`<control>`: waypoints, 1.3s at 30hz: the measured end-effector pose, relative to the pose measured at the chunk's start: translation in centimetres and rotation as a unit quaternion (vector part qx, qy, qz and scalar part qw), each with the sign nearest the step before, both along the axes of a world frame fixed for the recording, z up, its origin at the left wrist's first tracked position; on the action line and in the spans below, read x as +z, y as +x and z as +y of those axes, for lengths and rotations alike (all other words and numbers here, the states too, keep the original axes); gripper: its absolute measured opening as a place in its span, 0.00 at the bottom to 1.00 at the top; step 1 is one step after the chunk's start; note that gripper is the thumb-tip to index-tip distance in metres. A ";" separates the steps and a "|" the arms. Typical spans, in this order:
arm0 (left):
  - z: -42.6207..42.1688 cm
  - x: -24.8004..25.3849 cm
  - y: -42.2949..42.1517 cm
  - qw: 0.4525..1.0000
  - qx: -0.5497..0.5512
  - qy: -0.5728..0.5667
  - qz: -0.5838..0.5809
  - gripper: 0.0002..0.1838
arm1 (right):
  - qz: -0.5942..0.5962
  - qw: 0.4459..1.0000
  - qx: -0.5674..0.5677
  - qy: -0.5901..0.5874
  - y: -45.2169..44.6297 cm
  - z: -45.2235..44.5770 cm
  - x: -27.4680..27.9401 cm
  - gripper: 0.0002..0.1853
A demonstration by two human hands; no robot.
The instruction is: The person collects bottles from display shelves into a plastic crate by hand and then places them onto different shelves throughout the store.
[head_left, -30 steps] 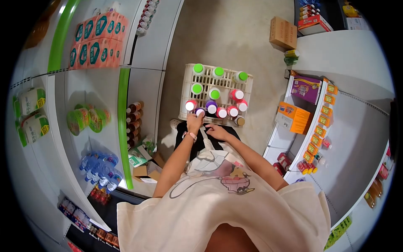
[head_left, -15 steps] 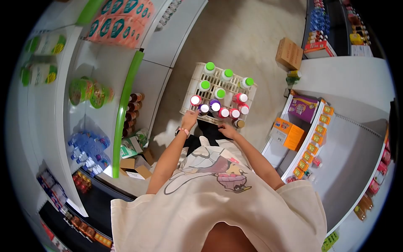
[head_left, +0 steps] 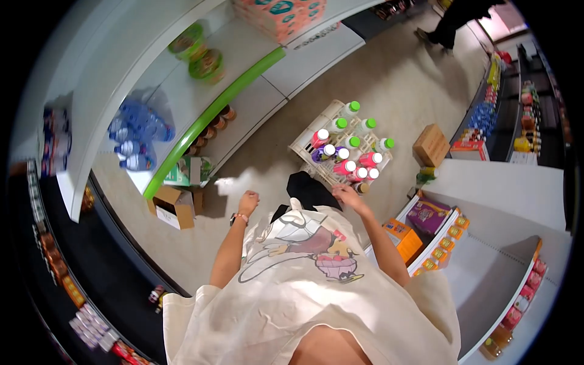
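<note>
A cream plastic crate [head_left: 302, 148] stands on the floor in front of me, holding several bottles. White bottles with green caps [head_left: 367, 124] fill its far side, and pink bottles with white caps [head_left: 345, 167] stand in the near part. Two purple bottles [head_left: 320, 153] are among them. At the crate's near edge, my right hand [head_left: 345, 195] has its fingers curled on the rim. My left hand [head_left: 248, 202] is off to the crate's left, away from it, fingers curled in with nothing visible in them. A watch and a pink band circle the left wrist.
Left of me runs a shelf with a green edge [head_left: 225, 106], blue-wrapped water bottles [head_left: 143, 131] on it. An open carton [head_left: 174, 207] sits on the floor below. A closed cardboard box [head_left: 435, 145] is beyond the crate's right. A person's legs [head_left: 453, 24] show farther up the aisle.
My left hand has let go of the crate's rim and moved back and left. My right hand stays at the near edge. The view has turned, and a person's legs now appear at the far end.
</note>
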State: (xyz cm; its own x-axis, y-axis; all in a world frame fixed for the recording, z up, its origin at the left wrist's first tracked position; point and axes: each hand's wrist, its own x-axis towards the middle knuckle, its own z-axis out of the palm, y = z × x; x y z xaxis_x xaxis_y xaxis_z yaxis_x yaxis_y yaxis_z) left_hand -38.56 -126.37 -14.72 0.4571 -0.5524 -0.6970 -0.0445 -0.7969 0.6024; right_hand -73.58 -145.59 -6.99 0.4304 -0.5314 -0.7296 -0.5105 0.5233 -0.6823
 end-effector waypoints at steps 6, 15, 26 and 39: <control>15.2 -1.5 -1.2 0.991 0.128 0.023 0.038 0.16 | -0.168 0.974 0.097 -0.117 9.2 2.4 26.2 0.19; 28.3 1.1 -3.0 0.984 0.176 0.019 0.011 0.15 | -0.738 0.414 0.497 -0.192 9.0 20.0 53.6 0.15; 38.0 -0.6 -4.1 0.967 0.252 0.009 -0.039 0.16 | -0.744 0.306 0.545 -0.236 13.6 29.2 57.8 0.09; 39.1 1.7 -0.2 0.949 0.311 0.030 -0.036 0.15 | -0.761 0.215 0.591 -0.159 23.7 27.8 58.2 0.09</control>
